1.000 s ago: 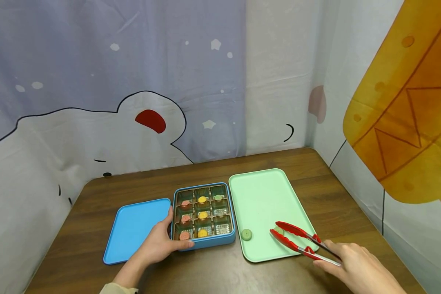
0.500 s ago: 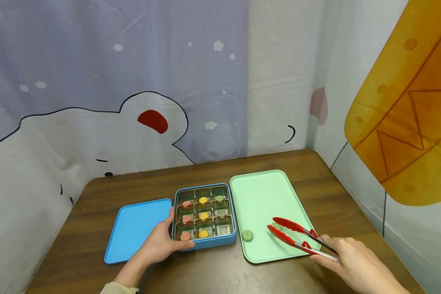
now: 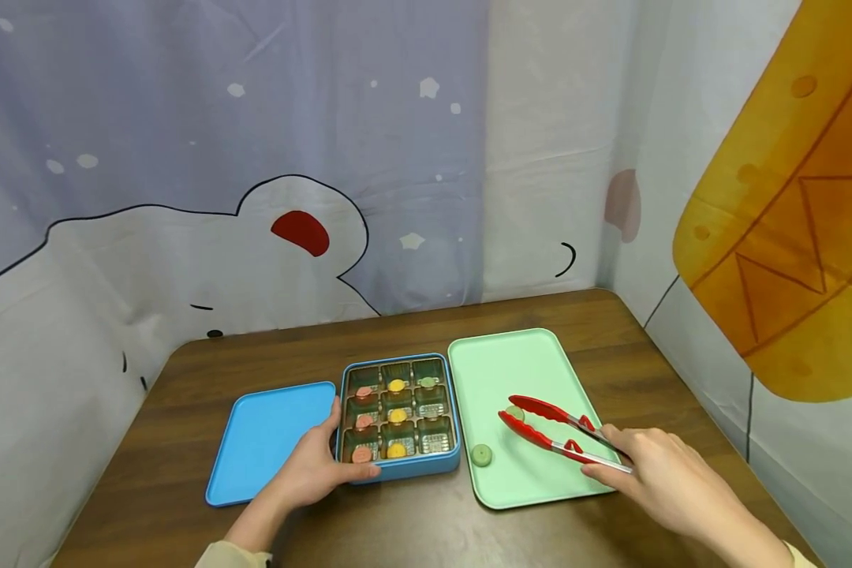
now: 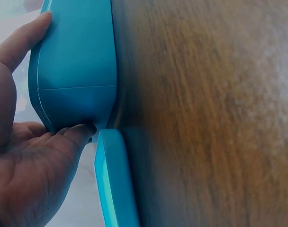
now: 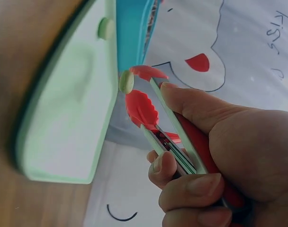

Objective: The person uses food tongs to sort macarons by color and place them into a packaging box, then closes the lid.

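My left hand (image 3: 308, 469) grips the near left corner of a blue box (image 3: 419, 466), thumb along its front and fingers at its left side. In the box's divided insert lie pink macarons (image 3: 363, 454) in the left column, yellow ones (image 3: 397, 450) in the middle, and one green macaron (image 3: 428, 382) at the back right. My right hand (image 3: 670, 477) holds red-tipped tongs (image 3: 528, 431) above the pale green tray (image 3: 507, 363). Between the tong tips sits a green macaron (image 5: 127, 82), raised off the tray. Another green macaron (image 3: 481, 455) lies near the tray's front left corner.
A blue lid (image 3: 270, 434) lies on the wooden table (image 3: 397, 525) left of the box. The tray stands close along the box's right side. A printed curtain (image 3: 369, 158) hangs behind the table's far edge.
The tongs in my right hand have moved left and away from me with the green macaron, which has risen off the tray. My left hand stays on the box.
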`<state>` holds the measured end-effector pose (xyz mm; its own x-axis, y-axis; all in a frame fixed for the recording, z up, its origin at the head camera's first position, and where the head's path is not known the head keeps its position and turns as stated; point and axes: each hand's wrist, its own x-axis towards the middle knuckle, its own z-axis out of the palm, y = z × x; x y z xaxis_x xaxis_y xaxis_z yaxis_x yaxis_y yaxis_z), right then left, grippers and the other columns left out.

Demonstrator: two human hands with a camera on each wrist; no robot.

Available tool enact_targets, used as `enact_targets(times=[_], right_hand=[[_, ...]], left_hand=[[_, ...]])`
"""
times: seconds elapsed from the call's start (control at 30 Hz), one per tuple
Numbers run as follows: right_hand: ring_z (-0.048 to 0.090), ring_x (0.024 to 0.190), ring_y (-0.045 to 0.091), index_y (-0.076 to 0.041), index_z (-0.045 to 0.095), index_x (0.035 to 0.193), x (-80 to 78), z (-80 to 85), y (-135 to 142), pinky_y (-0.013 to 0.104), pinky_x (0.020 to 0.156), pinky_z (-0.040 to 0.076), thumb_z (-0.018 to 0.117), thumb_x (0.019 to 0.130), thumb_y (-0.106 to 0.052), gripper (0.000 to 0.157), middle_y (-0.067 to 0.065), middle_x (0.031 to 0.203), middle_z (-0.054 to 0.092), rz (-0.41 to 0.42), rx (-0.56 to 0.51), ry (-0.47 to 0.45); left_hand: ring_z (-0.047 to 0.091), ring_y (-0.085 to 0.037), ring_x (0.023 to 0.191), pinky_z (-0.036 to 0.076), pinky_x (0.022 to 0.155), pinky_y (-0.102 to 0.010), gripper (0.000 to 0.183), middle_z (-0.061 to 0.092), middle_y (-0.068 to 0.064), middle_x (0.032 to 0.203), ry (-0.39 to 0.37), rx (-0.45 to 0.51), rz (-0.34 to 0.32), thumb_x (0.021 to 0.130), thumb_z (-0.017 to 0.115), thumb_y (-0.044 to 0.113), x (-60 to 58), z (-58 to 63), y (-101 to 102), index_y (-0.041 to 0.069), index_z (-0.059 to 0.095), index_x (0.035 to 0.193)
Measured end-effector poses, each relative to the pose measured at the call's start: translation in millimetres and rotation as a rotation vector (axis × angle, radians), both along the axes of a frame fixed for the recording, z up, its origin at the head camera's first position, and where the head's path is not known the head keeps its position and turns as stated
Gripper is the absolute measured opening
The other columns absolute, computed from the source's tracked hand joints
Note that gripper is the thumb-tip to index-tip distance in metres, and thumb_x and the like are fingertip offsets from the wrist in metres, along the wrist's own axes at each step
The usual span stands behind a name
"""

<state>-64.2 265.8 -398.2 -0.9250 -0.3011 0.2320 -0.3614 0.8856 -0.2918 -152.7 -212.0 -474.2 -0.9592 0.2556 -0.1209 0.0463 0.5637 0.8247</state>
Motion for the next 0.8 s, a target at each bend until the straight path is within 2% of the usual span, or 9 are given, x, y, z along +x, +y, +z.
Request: enact_targets(times=[0.13,0.27,0.53,0.8], right_hand=[[0.045,0.064,0.000,-0.028,0.070,0.100,-11.7,9.0,-11,0.028,0.058,0.040,0.080,0.092,-0.052,0.027,-0.023,0.069,0.044,0.019,-0.019,-0.007],[0.041,0.060,0.000,-0.028,0.068,0.097,-23.5,17.8,-25,0.027,0.053,0.036,0.079,0.093,-0.052,0.027,-0.020,0.064,0.041,0.039,-0.041,-0.021],[0.041,0.056,0.005,-0.028,0.061,0.088,-45.4,25.3,-56,0.029,0.050,0.037,0.080,0.093,-0.049,0.029,-0.017,0.062,0.042,0.078,-0.030,-0.066],[0.043,0.060,0.006,-0.028,0.060,0.087,-60.4,21.9,-81,0.030,0.051,0.039,0.077,0.095,-0.052,0.030,-0.017,0.063,0.045,0.125,-0.041,-0.084]], left_hand=[[0.055,-0.035,0.137,0.047,0.107,-0.053,0.143,0.064,-0.013,0.142,-0.012,0.000,0.018,0.074,0.099,0.044,0.0,-1.0,1,-0.004,0.002,0.167],[0.059,-0.031,0.131,0.049,0.106,-0.052,0.144,0.069,-0.008,0.135,-0.030,0.003,0.030,0.072,0.099,0.045,-0.1,-1.0,2,-0.002,0.002,0.167],[0.040,-0.042,0.147,0.043,0.111,-0.058,0.141,0.055,-0.019,0.152,0.005,-0.005,0.009,0.074,0.098,0.045,0.3,-0.1,2,-0.004,0.003,0.167],[0.042,-0.040,0.147,0.042,0.112,-0.056,0.142,0.056,-0.018,0.152,-0.001,0.009,0.021,0.073,0.099,0.044,0.8,-0.6,2,-0.004,0.004,0.167]])
